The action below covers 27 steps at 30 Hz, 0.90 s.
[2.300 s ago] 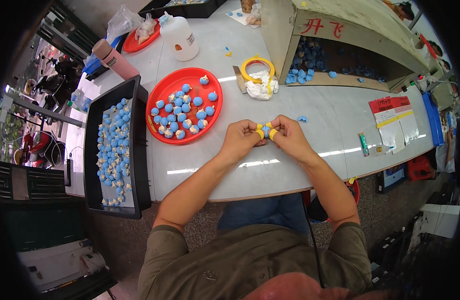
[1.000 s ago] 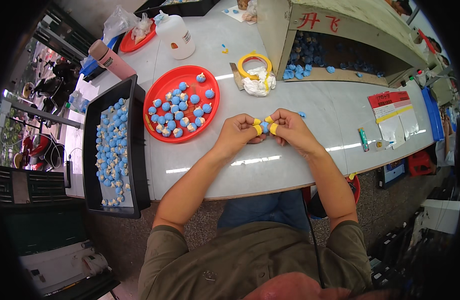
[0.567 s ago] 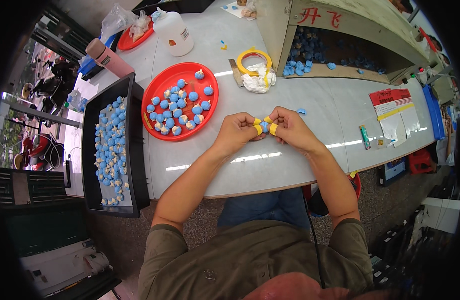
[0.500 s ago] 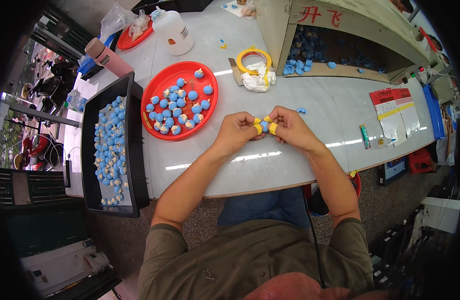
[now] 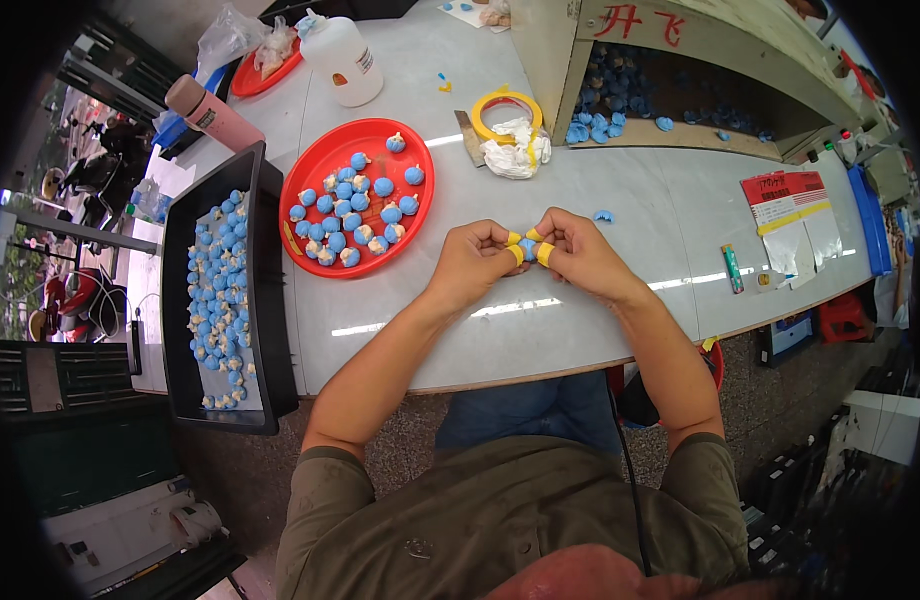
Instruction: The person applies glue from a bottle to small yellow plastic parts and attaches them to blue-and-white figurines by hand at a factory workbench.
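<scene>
Between my two hands, above the grey table, is a small blue piece [image 5: 528, 249], mostly covered by fingertips. My left hand [image 5: 472, 262] pinches it from the left, and my right hand [image 5: 583, 262] pinches it from the right. Yellow tape wraps the thumb and index tips of both hands. Just beyond my right hand lies a loose blue cup-shaped piece [image 5: 604, 216]. To the left, a round red tray [image 5: 302, 187] holds several small blue balls with cream-coloured tips.
A black tray [image 5: 270, 300] with many similar balls stands far left. Behind are a white bottle [image 5: 345, 65], a pink flask [image 5: 215, 112], a yellow tape roll [image 5: 480, 120] and crumpled white tissue [image 5: 513, 158]. A beige cabinet [image 5: 548, 75] holds blue pieces. A green tube [image 5: 732, 268] lies right.
Both hands stay at nearly the same spot, still pinching the blue piece, with only slight finger movement. The view has shifted a little.
</scene>
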### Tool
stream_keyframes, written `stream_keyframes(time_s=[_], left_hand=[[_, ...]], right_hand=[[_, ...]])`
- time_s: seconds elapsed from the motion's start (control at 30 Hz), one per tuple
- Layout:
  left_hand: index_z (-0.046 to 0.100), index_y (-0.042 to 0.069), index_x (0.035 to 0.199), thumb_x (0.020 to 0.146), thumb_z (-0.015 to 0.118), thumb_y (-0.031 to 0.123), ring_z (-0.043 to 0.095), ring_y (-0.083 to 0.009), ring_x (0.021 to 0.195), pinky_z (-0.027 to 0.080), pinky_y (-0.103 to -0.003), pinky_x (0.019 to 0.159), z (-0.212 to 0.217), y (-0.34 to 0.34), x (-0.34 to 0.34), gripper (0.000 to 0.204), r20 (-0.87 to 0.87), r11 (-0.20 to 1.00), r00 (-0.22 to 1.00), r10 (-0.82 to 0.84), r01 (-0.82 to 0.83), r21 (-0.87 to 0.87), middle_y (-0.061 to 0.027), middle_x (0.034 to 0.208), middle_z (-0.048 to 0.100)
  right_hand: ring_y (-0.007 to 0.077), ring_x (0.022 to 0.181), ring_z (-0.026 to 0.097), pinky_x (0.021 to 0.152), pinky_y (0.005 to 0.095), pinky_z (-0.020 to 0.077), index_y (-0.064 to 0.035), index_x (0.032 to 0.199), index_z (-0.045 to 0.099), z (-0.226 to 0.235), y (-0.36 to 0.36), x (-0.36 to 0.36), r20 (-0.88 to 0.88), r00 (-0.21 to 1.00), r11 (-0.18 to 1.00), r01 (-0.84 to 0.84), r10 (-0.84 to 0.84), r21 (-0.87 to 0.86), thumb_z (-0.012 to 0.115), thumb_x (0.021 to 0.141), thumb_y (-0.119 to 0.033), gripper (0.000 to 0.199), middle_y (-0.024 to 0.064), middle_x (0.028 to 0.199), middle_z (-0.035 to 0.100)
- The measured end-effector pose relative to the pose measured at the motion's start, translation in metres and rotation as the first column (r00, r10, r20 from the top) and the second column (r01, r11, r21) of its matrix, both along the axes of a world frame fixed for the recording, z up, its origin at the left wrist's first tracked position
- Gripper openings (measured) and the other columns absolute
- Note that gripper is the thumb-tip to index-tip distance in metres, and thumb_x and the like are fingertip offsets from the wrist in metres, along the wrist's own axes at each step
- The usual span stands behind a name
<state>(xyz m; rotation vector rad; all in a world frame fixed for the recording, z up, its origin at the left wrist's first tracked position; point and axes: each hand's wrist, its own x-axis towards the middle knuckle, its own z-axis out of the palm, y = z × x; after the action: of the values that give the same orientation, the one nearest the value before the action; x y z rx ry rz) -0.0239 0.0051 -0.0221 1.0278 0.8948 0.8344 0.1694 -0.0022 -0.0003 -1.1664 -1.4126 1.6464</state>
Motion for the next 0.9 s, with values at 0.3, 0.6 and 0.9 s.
stream_keyframes(time_s=[0.3,0.6,0.9], left_hand=[[0.056,-0.005,0.092,0.087,0.062,-0.002,0.069,-0.0217,0.084,0.059,-0.027,0.075,0.002,0.003,-0.003,0.009,0.013,0.999,0.999,-0.030,0.030,-0.025,-0.0153,0.096,0.065],[0.056,-0.004,0.097,0.088,0.062,0.001,0.069,-0.0208,0.087,0.059,-0.026,0.075,0.007,0.003,-0.003,0.012,-0.001,0.999,1.000,-0.024,0.024,-0.046,-0.0149,0.097,0.065],[0.055,-0.004,0.098,0.088,0.063,0.002,0.069,-0.0214,0.088,0.058,-0.026,0.075,0.008,0.003,-0.004,0.014,0.031,0.998,0.999,-0.024,0.026,-0.049,-0.0151,0.098,0.065]], right_hand=[[0.0048,0.063,0.053,0.053,0.0194,0.0438,-0.0015,0.096,0.054,0.008,0.005,0.003,0.007,0.999,0.999,-0.034,0.034,-0.041,0.057,0.085,-0.002,0.011,0.0027,0.080,0.059],[0.0043,0.063,0.054,0.052,0.0189,0.0446,-0.0017,0.100,0.053,0.001,0.009,0.006,-0.031,0.994,0.994,-0.101,0.100,-0.035,0.058,0.087,-0.005,0.014,0.0028,0.081,0.059],[0.0052,0.061,0.054,0.052,0.0194,0.0437,-0.0012,0.105,0.053,0.001,0.009,0.008,-0.026,0.997,0.996,-0.078,0.077,-0.037,0.058,0.088,-0.005,0.018,0.0017,0.079,0.057]])
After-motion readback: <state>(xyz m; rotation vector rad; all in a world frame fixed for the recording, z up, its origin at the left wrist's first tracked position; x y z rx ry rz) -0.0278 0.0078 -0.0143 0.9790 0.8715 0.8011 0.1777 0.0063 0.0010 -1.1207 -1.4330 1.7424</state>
